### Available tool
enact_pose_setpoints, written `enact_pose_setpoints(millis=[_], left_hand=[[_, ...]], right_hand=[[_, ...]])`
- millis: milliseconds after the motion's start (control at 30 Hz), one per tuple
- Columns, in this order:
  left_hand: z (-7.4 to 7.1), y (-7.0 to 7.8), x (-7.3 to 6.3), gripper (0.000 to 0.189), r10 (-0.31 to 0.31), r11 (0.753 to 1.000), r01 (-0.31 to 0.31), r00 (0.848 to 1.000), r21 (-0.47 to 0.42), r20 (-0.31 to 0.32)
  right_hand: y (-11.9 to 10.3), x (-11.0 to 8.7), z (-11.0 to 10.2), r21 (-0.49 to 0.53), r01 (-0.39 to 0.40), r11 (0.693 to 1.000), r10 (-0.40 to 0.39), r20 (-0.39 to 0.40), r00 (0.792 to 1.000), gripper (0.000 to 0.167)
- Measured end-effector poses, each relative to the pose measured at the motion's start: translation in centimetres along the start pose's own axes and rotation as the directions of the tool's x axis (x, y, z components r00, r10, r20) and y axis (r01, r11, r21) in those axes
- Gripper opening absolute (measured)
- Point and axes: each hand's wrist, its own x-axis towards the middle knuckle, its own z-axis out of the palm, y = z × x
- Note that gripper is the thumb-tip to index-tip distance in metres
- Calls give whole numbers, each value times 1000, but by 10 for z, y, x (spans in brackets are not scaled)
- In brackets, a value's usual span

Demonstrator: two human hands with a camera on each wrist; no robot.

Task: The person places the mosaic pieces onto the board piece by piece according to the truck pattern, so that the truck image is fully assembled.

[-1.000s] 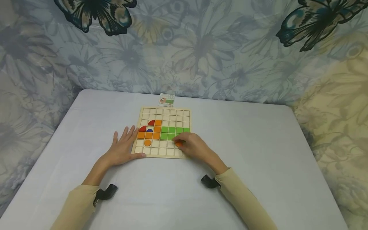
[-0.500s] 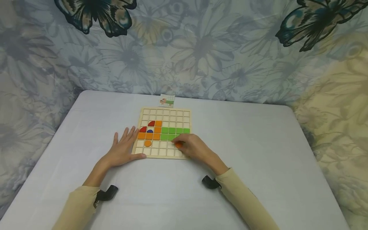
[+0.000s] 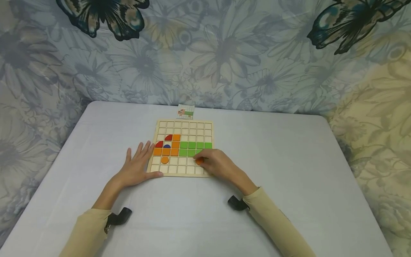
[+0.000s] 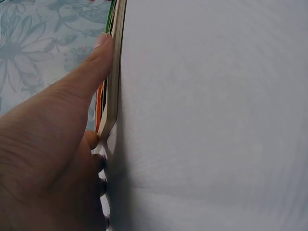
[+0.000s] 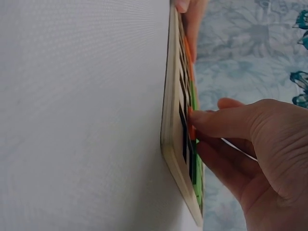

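A wooden grid board (image 3: 181, 170) lies on the white table. My left hand (image 3: 135, 169) rests at its left side with fingers spread, the thumb on the front edge; the left wrist view shows that thumb along the board's edge (image 4: 113, 91). Over the right part, my right hand (image 3: 219, 165) pinches an orange disc (image 3: 199, 161), just below the green squares (image 3: 192, 145). In the right wrist view the thumb meets the disc (image 5: 190, 122) at the board's surface. Another orange disc (image 3: 165, 160) sits in a left cell. Orange squares (image 3: 175, 144), red quarter-circles (image 3: 168, 137) and a blue half-circle (image 3: 167, 146) fill other cells.
A small printed card (image 3: 185, 111) with a coloured grid picture lies behind the board, near the table's back edge. Black wrist cameras (image 3: 120, 216) are worn at both cuffs. Floral cloth (image 3: 221, 57) with butterflies hangs behind the white table (image 3: 276, 157).
The right forearm has shifted slightly to the right, while the fingers stay at the orange disc. My left hand and the pieces on the board keep their places.
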Motion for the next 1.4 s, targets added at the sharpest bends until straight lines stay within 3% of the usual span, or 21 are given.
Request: enact_pose_setpoints(millis=[367,833,1100,1233,1400], left_hand=[[-1,1,0,113,4,1000,-4,1000,-9,-4],[-2,1,2,116,-9,1000,10,999,-29,51],[-3,0,3,112,-1,999,3,999,-36,39],[-14,-5,4,101,-22,999,21,1000,-48,-17],[-37,-20,10,90,-22,996,36,985,82,-170]], right_hand=[[1,0,1,-14,4,1000,-4,0,1000,22],[2,-5,-9,-57,-32,998,30,-37,999,19],[18,-22,-33,-106,-86,991,78,-81,994,22],[38,-37,-58,-203,-150,968,122,-141,982,33],[78,-69,-91,-300,-239,924,173,-230,958,52]])
